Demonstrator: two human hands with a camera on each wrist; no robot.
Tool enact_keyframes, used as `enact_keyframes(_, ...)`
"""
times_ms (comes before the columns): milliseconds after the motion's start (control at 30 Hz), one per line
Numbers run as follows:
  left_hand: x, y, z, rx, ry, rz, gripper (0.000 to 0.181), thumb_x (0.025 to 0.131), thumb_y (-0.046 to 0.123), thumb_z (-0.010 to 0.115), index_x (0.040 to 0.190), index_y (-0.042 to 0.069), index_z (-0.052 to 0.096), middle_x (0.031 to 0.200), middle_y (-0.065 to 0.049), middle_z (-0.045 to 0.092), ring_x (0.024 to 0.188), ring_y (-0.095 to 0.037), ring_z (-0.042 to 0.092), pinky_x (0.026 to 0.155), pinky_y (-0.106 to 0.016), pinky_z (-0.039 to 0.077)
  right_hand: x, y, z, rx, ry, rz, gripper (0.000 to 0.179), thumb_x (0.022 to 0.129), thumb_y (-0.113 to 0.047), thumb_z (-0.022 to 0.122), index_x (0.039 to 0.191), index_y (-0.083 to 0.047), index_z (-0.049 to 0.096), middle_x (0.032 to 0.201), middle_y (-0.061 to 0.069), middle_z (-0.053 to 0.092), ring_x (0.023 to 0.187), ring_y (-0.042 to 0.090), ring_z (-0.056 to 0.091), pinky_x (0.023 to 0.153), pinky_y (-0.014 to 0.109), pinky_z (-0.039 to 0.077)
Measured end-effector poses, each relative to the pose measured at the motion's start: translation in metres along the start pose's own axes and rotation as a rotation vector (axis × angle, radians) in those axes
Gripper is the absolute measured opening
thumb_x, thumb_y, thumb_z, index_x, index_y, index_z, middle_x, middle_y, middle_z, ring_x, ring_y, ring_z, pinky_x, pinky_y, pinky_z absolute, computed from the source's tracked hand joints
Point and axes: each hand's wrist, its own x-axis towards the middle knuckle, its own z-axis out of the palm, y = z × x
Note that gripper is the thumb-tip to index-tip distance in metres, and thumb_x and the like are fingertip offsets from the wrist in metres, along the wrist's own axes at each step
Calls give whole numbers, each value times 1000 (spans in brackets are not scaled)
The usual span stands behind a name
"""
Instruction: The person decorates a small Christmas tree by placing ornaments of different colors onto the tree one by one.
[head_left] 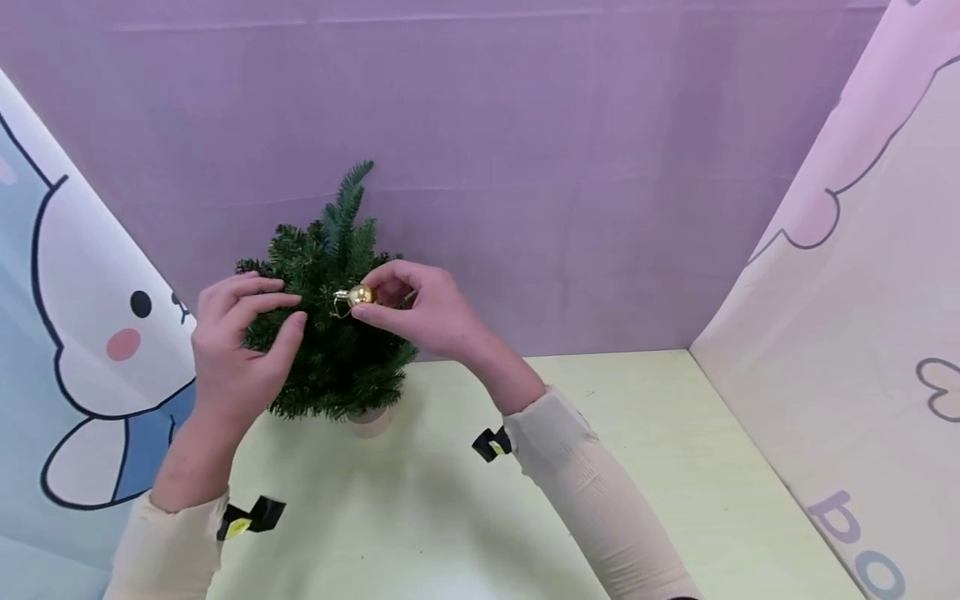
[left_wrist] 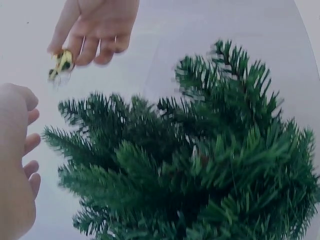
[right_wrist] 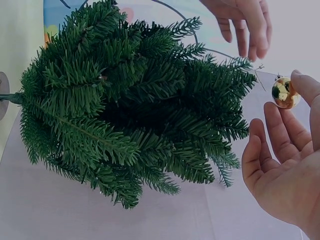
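Observation:
A shiny gold ball ornament (head_left: 362, 295) with a thin string loop is pinched between the thumb and fingers of my right hand (head_left: 423, 308). In the right wrist view the loop hangs free of the ball (right_wrist: 285, 93), near the tips of the branches. My left hand (head_left: 243, 342) holds nothing; its fingers are spread and slightly bent, left of the ornament. Behind both hands stands a small green artificial Christmas tree (head_left: 330, 367). From the left wrist, the ornament (left_wrist: 63, 61) appears beyond the branches, with the left thumb and fingers (left_wrist: 17, 150) at the edge.
The tree's pale round base (head_left: 370, 422) rests on a light yellow-green tabletop (head_left: 600, 475). A purple cloth backdrop (head_left: 562, 183) rises behind it. Printed panels stand at the sides, the left one with a cartoon character (head_left: 97, 358). Black straps (head_left: 491, 445) hang at the wrists.

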Motion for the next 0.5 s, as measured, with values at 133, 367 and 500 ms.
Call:
enact_keyframes(133, -3, 5, 6, 109, 5, 38, 35, 87, 34, 67, 90, 0, 76, 112, -22, 62, 110, -43, 47, 93, -46, 35, 3, -1, 1, -7, -4, -3, 25, 88, -29, 74, 108, -16, 68, 91, -3, 65, 83, 12, 59, 71, 27, 51)
enact_keyframes(367, -4, 16, 12, 165, 19, 60, 42, 87, 40, 66, 88, 0, 76, 106, -23, 62, 97, -46, 46, 80, -45, 33, 5, 2, 4, 6, -5, -5, 24, 88, -27, 74, 108, -15, 68, 90, -2, 65, 82, 13, 59, 70, 27, 51)
enact_keyframes(500, -2, 17, 16, 167, -2, 45, 38, 86, 35, 70, 92, -2, 76, 106, -23, 61, 97, -45, 46, 85, -53, 32, 7, 2, 5, 7, -8, -8, 24, 88, -27, 74, 108, -15, 68, 90, -2, 65, 81, 12, 59, 70, 27, 51)
